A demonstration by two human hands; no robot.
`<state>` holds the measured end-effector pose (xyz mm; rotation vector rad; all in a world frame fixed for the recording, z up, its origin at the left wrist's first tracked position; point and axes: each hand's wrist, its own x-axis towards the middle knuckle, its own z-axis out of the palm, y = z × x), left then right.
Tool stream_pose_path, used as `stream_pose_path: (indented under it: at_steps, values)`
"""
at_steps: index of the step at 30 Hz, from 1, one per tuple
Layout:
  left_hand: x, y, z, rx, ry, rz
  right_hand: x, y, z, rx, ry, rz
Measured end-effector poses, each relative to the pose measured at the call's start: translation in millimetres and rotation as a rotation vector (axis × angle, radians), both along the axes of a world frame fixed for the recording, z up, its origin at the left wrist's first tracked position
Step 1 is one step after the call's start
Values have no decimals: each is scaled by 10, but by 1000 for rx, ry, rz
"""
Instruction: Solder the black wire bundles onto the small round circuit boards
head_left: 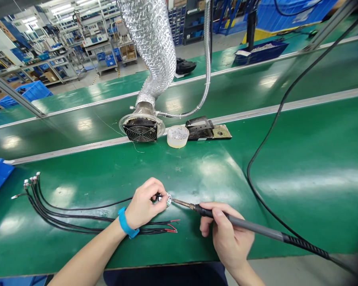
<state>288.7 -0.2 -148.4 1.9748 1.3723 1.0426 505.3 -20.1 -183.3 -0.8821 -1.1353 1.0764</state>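
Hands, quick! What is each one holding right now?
Left hand: closed, pinching a small silvery part on the end of a black wire.
Right hand: closed around a soldering iron, its tip at that part.

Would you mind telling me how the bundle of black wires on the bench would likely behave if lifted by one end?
The black wires would probably droop, since they lie in loose curves on the green bench. They look thin, so likely light. Being unbound, they may fan apart.
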Motion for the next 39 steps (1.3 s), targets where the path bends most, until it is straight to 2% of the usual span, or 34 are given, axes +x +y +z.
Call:
stream_pose_path:
  at_steps: [7,26,39]
  values:
    - [-3,4,14,2,7,0,17,-11,9,6,28,-91]
    - [6,1,25,28,33,-10,-1,7,22,9,-24,-11]
    - [55,-78,-33,179,247,38,4,11,24,11,-35,-17]
